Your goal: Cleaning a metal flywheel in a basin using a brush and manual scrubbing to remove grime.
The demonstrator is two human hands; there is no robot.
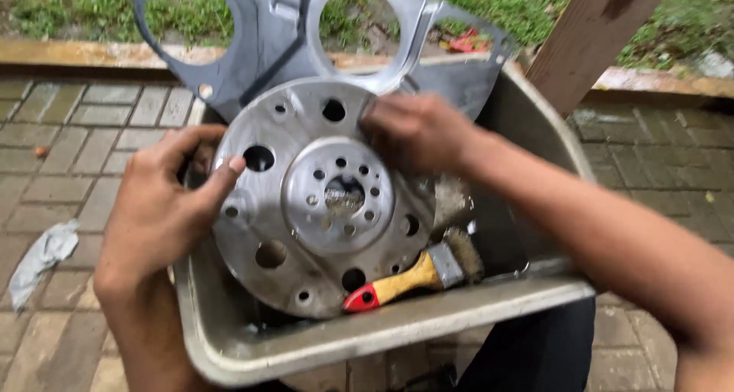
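Two bare hands on one round grey metal disc with drilled holes and a raised centre hub [321, 197], propped tilted inside a dented grey metal wash basin [382, 332].

Nearest, along the basin's front rim: a flat paintbrush with yellow wooden handle, red tip and worn bristles [417, 273], lying loose against the disc's lower right edge, handle end pointing left, bristles to the right, touched by neither hand.

Left hand [164, 201] wrapped round the disc's left rim, thumb laid across its face beside a large hole, fingers hooked behind the edge: clasping the disc.

Right hand [417, 132] pressed on the upper right rim, smeared by motion; curled over the edge, seemingly gripping it, though whether anything small lies under the palm cannot be told.

Disc thus between the two hands, face turned up toward the camera, lower edge down in the basin; both hands equally close, on opposite sides.

Behind: a flat grey metal plate with two large round cut-outs [290, 33], leaning on the basin's far edge, lower part hidden by the disc.

Further out: a crumpled pale rag [44, 256] on the brick paving [69, 155], a brown wooden post [589, 33], grass beyond.

Basin bottom mostly hidden.
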